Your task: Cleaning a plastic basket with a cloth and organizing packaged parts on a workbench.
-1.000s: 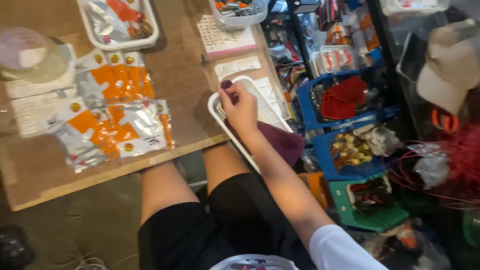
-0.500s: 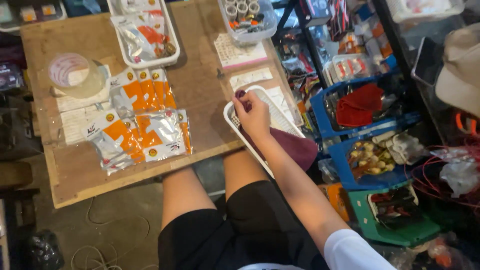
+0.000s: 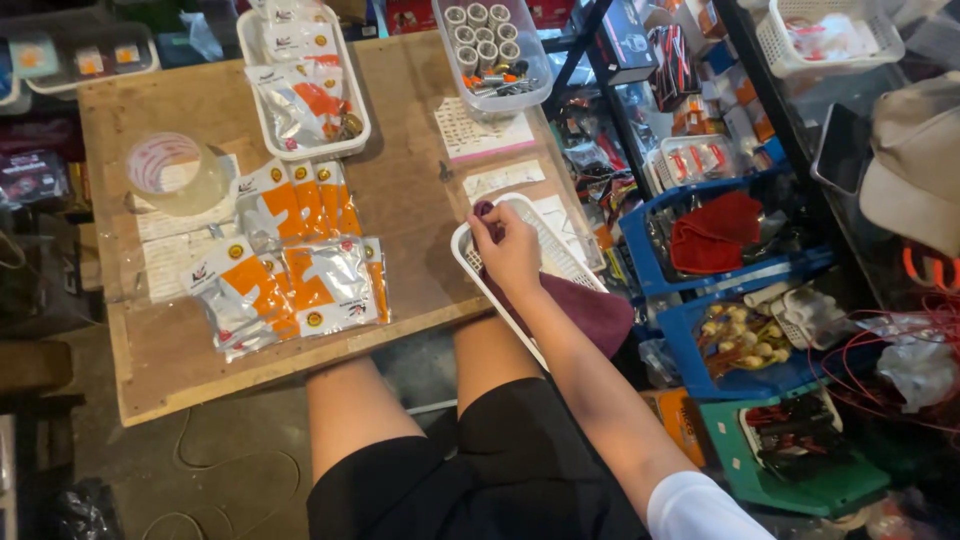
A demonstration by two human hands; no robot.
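My right hand (image 3: 508, 248) rests in a white plastic basket (image 3: 560, 240) at the right edge of the wooden table (image 3: 410, 190). Its fingers are closed on a dark maroon cloth (image 3: 585, 310) that lies in the basket and hangs over its near rim. My left hand is out of view. Left of the basket lie several orange-and-silver foil packets (image 3: 290, 265) in overlapping rows.
A white tray (image 3: 355, 120) with more packets and a clear tub (image 3: 495, 55) of small cylinders stand at the back. A roll of clear tape (image 3: 170, 175) sits at left, paper slips (image 3: 480, 135) in the middle. Blue and green crates (image 3: 740, 290) of parts crowd the right. My bare knees are under the table.
The view has shifted so the table sits further right and lower in the picture. My right hand has stayed in the white basket on the maroon cloth.
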